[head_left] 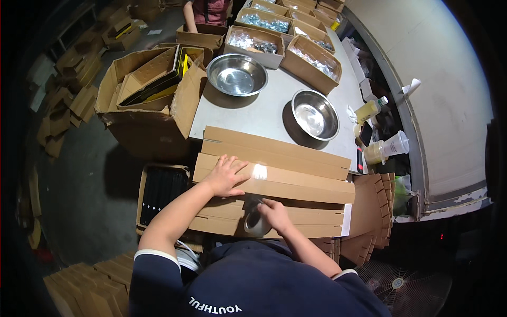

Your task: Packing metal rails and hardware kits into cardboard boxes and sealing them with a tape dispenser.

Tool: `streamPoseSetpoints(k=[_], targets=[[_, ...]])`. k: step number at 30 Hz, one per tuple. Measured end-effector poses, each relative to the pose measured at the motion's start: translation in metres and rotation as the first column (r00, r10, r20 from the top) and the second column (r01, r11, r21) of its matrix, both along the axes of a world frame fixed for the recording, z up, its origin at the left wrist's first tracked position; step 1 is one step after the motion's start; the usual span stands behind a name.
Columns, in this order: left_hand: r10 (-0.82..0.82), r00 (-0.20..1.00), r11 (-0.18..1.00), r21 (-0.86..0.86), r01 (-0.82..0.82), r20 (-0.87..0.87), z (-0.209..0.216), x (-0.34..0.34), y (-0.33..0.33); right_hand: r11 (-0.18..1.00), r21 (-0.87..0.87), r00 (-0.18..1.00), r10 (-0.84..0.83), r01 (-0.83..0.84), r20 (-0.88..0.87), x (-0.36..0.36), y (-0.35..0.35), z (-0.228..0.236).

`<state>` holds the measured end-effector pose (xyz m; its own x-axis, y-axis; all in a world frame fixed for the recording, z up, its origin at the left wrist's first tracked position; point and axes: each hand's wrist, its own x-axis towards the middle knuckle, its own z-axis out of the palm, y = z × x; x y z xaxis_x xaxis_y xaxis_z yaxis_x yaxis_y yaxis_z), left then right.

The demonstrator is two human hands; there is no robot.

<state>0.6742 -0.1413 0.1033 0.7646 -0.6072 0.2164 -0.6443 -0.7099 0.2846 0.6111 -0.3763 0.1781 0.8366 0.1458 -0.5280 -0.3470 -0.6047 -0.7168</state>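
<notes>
A long flattened cardboard box point(296, 182) lies across the near end of the table in front of me. My left hand point(227, 175) presses on it left of the middle, fingers spread. A shiny strip of clear tape point(260, 171) sits on the cardboard just right of those fingers. Nearer to my body, my right hand point(275, 214) is closed on a tape roll point(257, 224), held over the lower flaps. The roll's far edge is a little blurred, and whether its tape touches the cardboard I cannot tell.
Two steel bowls point(237, 75) stand on the white table point(274, 117), beyond them open boxes point(255, 42) of small bagged parts. A large carton point(150, 79) is at the left. Bottles and cups point(385, 148) line the right edge. A person point(208, 11) works at the far end.
</notes>
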Motion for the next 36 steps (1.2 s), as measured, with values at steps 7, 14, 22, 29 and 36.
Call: streamPoseSetpoints(k=[7,14,22,29,36], targets=[[0.051,0.993,0.992,0.118,-0.038,-0.109,0.010,0.005,-0.058,0.993,0.113,0.985,0.026,-0.045,0.168,0.031,-0.070,0.049],[0.223,0.947,0.907,0.405,-0.115,-0.230,0.030,0.016,-0.107,0.390,-0.771,0.351,0.908,-0.503,0.230,0.059,-0.095,0.010],[0.516,0.831,0.836,0.334,-0.436,-0.206,0.024,-0.015,-0.106,0.770,0.360,0.799,-0.593,0.526,0.101,0.275,-0.183,-0.052],[0.884,0.433,0.432,-0.048,-0.901,-0.177,-0.023,-0.078,-0.082,0.753,0.567,0.916,-0.401,0.334,-0.008,0.324,-0.114,-0.040],[0.771,0.245,-0.381,-0.735,-0.561,-0.587,-0.074,-0.039,-0.064,0.854,0.139,0.846,0.449,-0.501,0.288,0.300,-0.011,-0.032]])
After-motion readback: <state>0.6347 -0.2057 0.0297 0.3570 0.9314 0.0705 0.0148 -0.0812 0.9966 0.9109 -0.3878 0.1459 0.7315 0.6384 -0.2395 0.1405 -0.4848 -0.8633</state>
